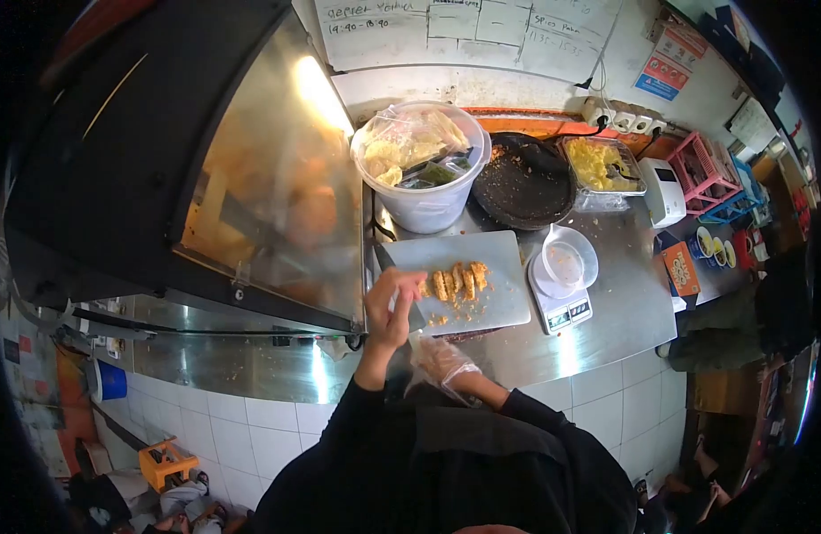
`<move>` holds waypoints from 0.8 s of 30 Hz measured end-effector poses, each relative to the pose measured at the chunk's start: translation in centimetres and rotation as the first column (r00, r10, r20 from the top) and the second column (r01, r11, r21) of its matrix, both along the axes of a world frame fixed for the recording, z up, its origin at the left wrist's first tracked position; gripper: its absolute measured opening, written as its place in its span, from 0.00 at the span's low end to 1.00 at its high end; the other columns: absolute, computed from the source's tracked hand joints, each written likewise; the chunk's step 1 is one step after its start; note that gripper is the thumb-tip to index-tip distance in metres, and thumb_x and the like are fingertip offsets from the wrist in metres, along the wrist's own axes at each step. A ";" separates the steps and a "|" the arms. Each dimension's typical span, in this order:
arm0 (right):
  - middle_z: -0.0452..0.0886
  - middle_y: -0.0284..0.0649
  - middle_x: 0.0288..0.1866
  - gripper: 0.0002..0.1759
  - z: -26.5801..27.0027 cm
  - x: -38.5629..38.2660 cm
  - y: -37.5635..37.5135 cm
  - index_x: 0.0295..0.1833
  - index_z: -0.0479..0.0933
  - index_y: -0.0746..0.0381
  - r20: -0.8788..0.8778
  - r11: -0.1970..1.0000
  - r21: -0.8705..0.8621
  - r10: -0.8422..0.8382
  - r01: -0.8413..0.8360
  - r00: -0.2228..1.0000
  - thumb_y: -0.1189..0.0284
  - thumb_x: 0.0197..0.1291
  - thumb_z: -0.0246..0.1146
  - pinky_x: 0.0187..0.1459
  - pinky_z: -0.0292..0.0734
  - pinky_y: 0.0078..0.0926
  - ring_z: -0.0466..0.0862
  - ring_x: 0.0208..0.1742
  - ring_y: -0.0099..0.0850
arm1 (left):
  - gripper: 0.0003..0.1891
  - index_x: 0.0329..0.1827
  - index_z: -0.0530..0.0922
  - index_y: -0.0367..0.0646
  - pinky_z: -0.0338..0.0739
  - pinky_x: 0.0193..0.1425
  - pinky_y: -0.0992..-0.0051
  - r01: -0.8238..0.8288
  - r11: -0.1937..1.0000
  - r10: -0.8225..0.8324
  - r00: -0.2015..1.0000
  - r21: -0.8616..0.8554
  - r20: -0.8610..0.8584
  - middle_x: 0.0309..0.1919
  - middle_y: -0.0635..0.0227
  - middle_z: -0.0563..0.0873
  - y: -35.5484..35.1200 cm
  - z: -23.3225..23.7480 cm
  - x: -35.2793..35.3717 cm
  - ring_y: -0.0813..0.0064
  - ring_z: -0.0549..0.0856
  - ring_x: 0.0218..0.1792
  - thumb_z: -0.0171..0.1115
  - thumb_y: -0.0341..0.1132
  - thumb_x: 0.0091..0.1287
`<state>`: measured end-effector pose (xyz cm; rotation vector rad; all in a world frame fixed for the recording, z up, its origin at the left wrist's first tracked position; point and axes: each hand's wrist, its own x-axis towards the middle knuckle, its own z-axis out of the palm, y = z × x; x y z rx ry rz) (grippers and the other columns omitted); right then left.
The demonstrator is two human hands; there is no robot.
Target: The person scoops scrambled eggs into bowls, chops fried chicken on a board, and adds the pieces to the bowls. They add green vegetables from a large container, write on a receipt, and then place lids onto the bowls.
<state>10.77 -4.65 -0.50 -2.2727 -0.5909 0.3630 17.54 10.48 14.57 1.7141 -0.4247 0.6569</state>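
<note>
My bare left hand [391, 307] is closed around a knife [416, 319] at the left side of a white cutting board [504, 267]. The knife's dark end shows above the hand and its grey part below it. On the board lies a breaded fried piece [455, 282], cut into several strips, with crumbs around it. My right hand [441, 360], in a clear plastic glove, is just off the board's front edge, fingers loosely apart and pointing left. Nothing shows in it, though the loose glove blurs its fingertips.
Behind the board stand a white bucket [428, 209] with plastic bags, a dark stone mortar [517, 200] and a tray of yellow food [595, 165]. A scale [566, 313] bearing a plastic container [566, 262] is at right. A lit glass cabinet [277, 187] stands at left.
</note>
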 end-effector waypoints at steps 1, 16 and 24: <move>0.69 0.56 0.59 0.26 1.2 1.6 -0.5 0.61 0.68 0.58 0.016 0.999 -0.043 -0.014 0.015 1.000 0.56 0.60 0.57 0.54 0.69 0.47 0.72 0.57 0.53 | 0.13 0.40 0.81 0.37 0.68 0.31 0.77 0.012 1.000 -0.012 1.000 0.023 -0.001 0.22 0.65 0.78 0.3 -0.2 -1.0 0.75 0.77 0.23 0.51 0.36 0.69; 0.70 0.47 0.58 0.26 2.3 10.4 5.8 0.55 0.75 0.54 0.363 0.802 -0.192 -0.477 0.565 0.800 0.54 0.51 0.61 0.50 0.70 0.53 0.70 0.56 0.52 | 0.10 0.37 0.81 0.35 0.64 0.27 0.80 0.125 0.991 -0.110 0.964 0.049 -0.242 0.21 0.66 0.76 3.7 -0.6 -7.0 0.78 0.76 0.23 0.51 0.28 0.67; 0.73 0.49 0.52 0.24 -1.4 9.7 6.4 0.56 0.71 0.58 0.537 0.877 0.026 -0.417 0.480 0.733 0.61 0.53 0.59 0.42 0.75 0.47 0.75 0.47 0.52 | 0.09 0.37 0.81 0.35 0.63 0.26 0.80 0.179 0.983 -0.167 0.965 0.043 -0.203 0.20 0.67 0.76 4.1 -1.3 -6.2 0.79 0.76 0.22 0.51 0.27 0.66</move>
